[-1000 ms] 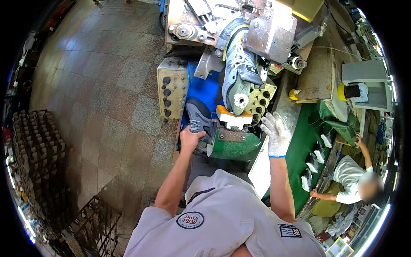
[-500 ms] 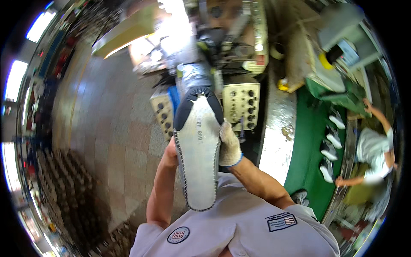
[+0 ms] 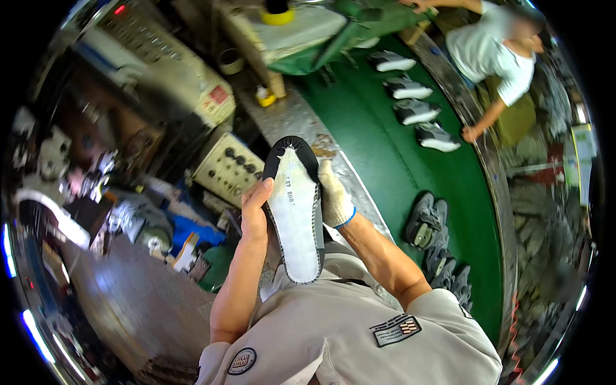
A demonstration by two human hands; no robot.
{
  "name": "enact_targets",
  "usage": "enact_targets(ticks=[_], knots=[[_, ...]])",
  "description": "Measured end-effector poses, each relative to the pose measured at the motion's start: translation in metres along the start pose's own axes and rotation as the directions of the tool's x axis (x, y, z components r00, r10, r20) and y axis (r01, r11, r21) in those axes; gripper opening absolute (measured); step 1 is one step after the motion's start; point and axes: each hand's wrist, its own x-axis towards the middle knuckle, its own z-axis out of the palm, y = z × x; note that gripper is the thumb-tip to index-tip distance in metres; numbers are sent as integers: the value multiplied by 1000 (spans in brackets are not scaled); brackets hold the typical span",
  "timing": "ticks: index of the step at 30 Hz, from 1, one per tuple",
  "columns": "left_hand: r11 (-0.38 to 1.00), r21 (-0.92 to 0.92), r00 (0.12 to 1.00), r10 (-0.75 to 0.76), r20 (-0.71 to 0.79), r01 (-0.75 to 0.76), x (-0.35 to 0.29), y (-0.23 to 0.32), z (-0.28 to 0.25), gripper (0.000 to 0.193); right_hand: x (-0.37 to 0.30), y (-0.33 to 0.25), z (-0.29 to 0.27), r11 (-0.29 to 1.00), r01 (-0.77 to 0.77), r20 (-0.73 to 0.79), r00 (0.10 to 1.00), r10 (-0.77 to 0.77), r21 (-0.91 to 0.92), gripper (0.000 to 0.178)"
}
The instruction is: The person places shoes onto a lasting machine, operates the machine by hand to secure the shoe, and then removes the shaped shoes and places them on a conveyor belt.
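A shoe upper (image 3: 296, 218) is held in front of my chest, its pale stitched underside facing me and its black gathered toe pointing away. My bare left hand (image 3: 255, 204) grips its left side near the toe, the thumb along the edge. On the opposite side, my right hand (image 3: 334, 194), in a white knit glove with a blue cuff, is closed around the edge. The fingers of both hands are mostly hidden beneath the shoe upper.
On my right runs a green conveyor belt (image 3: 366, 128) bearing grey shoes with white soles (image 3: 417, 112) and several dark grey shoe uppers (image 3: 427, 221). A co-worker (image 3: 491, 54) leans at its far side. A machine control box (image 3: 228, 170) with black knobs stands ahead left, beside a metal ledge (image 3: 289, 115).
My view and body have turned right toward the green belt. Both hands still hold the shoe upper, which now sits beside the metal ledge, away from the machine.
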Motion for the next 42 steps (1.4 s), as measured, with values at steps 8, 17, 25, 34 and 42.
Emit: enact_targets(ticks=[8,17,25,34,42], knots=[[875,458,957,-248,151,154,88,-105,99,46,-14,-90,-152,882,169,-361,866,-346,-440,56],[561,801,928,-372,22,206,109,-163,40,40,-38,-245,-407,205,-784,-800,521,-297,-586,79],[525,752,897,-393,-203,400,92,-172,-19,31,35,-323,-608,885,-214,-855,-243,-458,-413,85],[575,690,884,-411,-222,440,51,-155,-16,32,-4,-307,-526,900,418,-760,544,-356,-122,48],[762,638,968,-228,106,110,61,-59,5,41,-48,-80,-266,922,286,-114,958,-265,261,65]])
